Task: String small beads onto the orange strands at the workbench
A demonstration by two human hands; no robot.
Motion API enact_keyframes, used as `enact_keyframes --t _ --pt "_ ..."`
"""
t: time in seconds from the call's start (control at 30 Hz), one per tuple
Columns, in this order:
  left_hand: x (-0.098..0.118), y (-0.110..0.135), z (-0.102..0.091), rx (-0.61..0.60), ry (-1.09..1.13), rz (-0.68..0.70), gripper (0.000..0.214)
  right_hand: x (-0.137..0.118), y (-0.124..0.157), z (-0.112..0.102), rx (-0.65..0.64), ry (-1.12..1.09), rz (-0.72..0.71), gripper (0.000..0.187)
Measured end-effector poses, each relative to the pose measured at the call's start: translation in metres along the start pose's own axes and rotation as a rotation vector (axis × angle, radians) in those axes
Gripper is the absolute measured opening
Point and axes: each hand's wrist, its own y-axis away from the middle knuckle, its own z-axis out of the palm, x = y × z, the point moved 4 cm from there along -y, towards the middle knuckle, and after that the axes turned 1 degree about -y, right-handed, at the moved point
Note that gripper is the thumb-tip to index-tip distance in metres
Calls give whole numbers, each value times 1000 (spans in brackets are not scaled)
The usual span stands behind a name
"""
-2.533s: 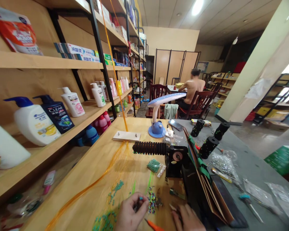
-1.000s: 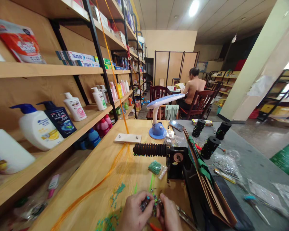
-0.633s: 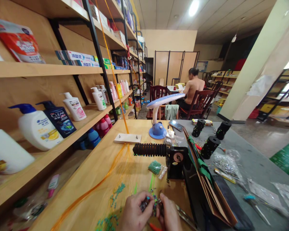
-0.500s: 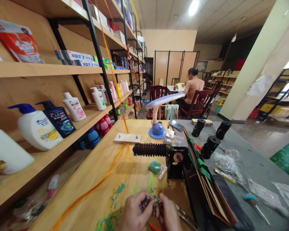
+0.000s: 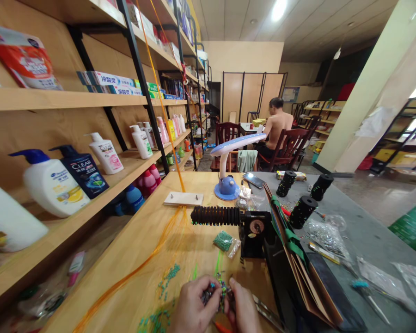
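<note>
Low in the view, my left hand (image 5: 197,303) is closed, thumb and fingers pinched on a small cluster of colourful beads (image 5: 222,292). My right hand (image 5: 243,306) is curled at the other side of the cluster, its fingertips closed on the beads too. Bright green threads (image 5: 217,261) run up from between the hands toward a bag of green beads (image 5: 223,240). Loose green beads (image 5: 156,320) lie left of my left hand. Beside my right hand is a metal tool (image 5: 265,311), partly covered; an orange piece (image 5: 222,327) shows below the hands.
A black ribbed roller on a black stand (image 5: 254,231) rises past my hands. Orange threads (image 5: 125,280) cross the table from a white block (image 5: 183,199). A blue lamp (image 5: 226,187), black spools (image 5: 302,212) and cardboard sheets (image 5: 305,277) stand farther off. Shelves line the left; a person (image 5: 277,124) sits behind.
Almost nothing differs. Both hands stay at the bead cluster, with only tiny finger shifts. The seated person in the back has leaned slightly to the left.
</note>
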Motion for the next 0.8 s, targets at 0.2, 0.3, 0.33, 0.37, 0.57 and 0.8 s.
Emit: enact_keyframes --t 0.2,0.3,0.33,0.37,0.57,0.8 --pt "-3 1 1 15 26 -2 18 -2 -1 -1 13 -13 -11 60" --pt "-3 0 1 11 26 -7 18 -4 0 0 10 -35 10 61" --pt "-3 0 1 8 27 -10 19 -4 0 0 11 -42 23 61" --pt "-2 0 1 4 25 -14 19 -4 1 1 12 -44 38 61" --pt "-3 -1 -1 -18 46 -62 23 -4 0 -2 17 82 11 72" --pt "-17 1 -2 -128 198 -168 26 1 -13 -76 173 866 -453 54"
